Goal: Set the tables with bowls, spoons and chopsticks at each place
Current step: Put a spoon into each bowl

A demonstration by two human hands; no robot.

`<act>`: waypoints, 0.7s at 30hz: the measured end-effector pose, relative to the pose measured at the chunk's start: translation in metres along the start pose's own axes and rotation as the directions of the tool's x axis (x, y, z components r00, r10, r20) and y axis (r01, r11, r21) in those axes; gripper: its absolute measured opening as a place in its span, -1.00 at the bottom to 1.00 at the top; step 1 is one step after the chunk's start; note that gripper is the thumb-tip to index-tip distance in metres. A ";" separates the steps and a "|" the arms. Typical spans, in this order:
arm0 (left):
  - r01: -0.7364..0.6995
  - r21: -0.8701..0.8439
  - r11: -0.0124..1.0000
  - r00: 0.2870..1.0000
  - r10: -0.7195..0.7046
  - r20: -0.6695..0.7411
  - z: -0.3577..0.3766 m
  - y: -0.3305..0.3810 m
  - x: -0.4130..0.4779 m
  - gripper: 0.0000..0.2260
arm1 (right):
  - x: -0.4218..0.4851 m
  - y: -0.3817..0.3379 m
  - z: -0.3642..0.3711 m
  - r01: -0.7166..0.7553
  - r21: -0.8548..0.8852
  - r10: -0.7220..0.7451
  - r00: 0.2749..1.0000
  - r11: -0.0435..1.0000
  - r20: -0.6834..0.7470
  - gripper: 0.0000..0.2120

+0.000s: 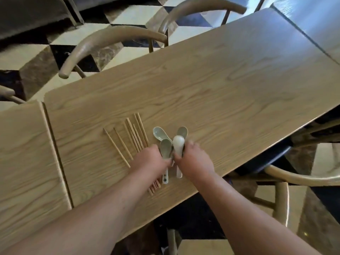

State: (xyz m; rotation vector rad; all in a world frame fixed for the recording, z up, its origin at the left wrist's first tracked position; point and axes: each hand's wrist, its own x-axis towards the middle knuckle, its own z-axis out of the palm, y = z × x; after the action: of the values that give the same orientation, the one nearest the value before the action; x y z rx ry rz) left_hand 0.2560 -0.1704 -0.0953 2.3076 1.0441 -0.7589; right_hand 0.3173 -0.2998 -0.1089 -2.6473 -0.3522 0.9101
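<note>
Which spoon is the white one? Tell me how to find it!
Find the long wooden table, then the two hands near its front edge. The white spoon sticks up between them, at the right hand. The other spoons around it are grey-green; only this one is plain white.

Floor [60, 40]: tiled in a cube pattern of cream, black and brown marbled stone. Table [211, 85]: light wood-grain top, rounded corners, set diagonally across the view. Second table [24, 159] butts against it at left, narrow seam between. Third table [316, 21] at upper right, glossy, reflecting bluish light. Chairs [110, 38] with curved pale wood backs stand along the far side; another chair [294, 178] sits at lower right.
</note>
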 end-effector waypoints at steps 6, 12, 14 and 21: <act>-0.071 0.026 0.997 0.992 0.068 0.105 0.006 0.013 0.011 -0.85 | 0.007 -0.010 0.006 -0.011 0.051 0.010 1.000 0.999 0.010 -0.71; -0.161 0.009 0.987 0.973 0.157 0.170 0.000 0.012 0.003 -0.74 | 0.005 -0.010 0.003 0.049 0.219 -0.057 0.998 0.974 0.031 -0.70; -0.160 -0.101 0.982 0.974 0.174 0.145 -0.004 0.005 -0.005 -0.69 | 0.001 -0.015 0.001 0.054 0.323 -0.064 0.998 0.945 0.021 -0.69; 0.082 -0.639 0.765 0.996 -0.079 0.033 -0.037 -0.067 -0.032 -0.70 | -0.036 -0.076 0.001 0.033 0.607 -0.078 0.996 0.794 0.048 -0.72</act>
State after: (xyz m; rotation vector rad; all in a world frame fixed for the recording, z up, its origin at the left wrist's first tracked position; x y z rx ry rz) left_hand 0.1962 -0.1243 -0.0610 1.6719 1.1801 -0.3458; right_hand 0.2790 -0.2415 -0.0613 -2.0034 -0.1176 0.9105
